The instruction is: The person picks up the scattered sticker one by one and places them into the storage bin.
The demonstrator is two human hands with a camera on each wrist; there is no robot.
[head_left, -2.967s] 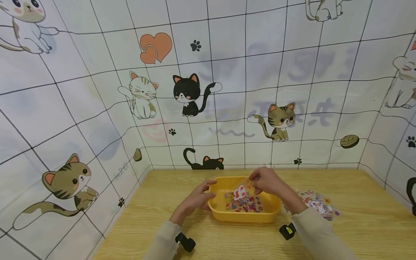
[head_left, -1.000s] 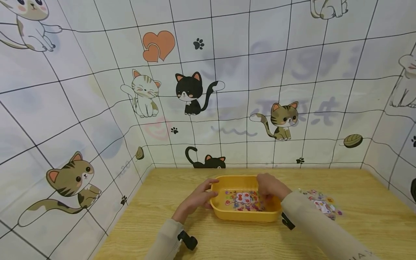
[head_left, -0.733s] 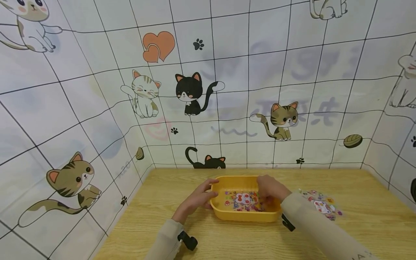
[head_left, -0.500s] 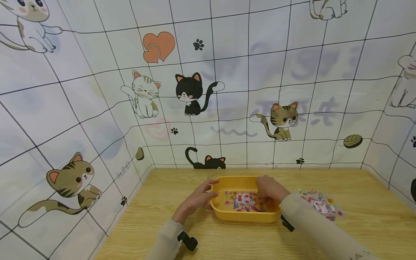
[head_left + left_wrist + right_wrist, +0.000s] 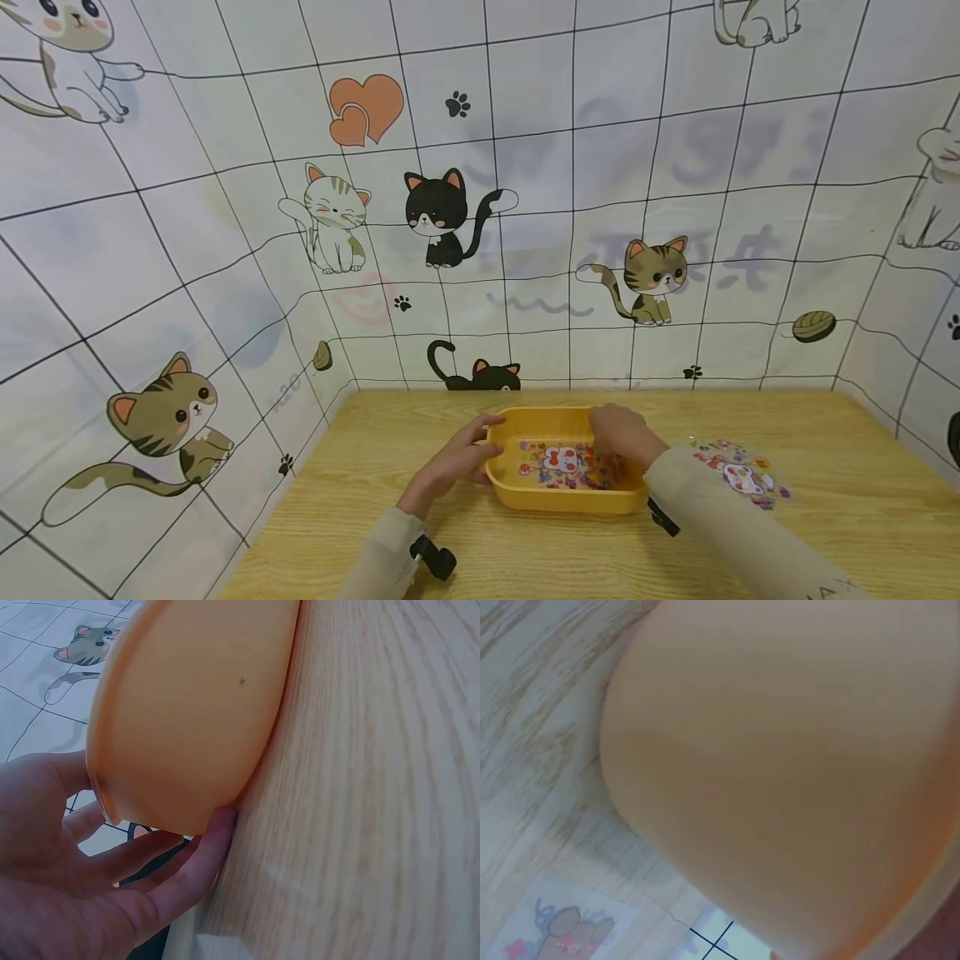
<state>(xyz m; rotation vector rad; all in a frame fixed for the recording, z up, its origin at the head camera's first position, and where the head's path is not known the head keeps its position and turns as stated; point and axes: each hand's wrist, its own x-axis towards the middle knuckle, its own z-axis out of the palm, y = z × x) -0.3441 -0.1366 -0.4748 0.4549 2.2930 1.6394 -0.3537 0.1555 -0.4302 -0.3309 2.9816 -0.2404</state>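
Observation:
A yellow plastic tub [image 5: 567, 500] sits on the table. My left hand [image 5: 453, 458] holds its left end; in the left wrist view the fingertips [image 5: 222, 817] press the tub's outer wall [image 5: 191, 712] low down, and the thumb side meets the rim. My right hand [image 5: 624, 433] reaches down inside the tub's right end, over the stickers, with its fingertips hidden; what they hold, if anything, I cannot tell. Many small colourful stickers, with a white bunny-like figure with a red bow [image 5: 560, 459] among them, cover the tub floor. The right wrist view mostly shows the tub's outer wall [image 5: 780, 772].
To the right of the tub lies a clear sheet of colourful stickers [image 5: 742, 479] on the wooden table [image 5: 555, 554]. In the right wrist view a pale card with a brown bear-like drawing [image 5: 574, 937] appears beside the tub. A cat-patterned wall covering [image 5: 525, 333] stands behind the table.
Three seconds ago my right hand was pinching a clear sheet with the bunny figure above the tub. The figure now lies flat inside, and the hand has lowered to the right end. Left hand unchanged.

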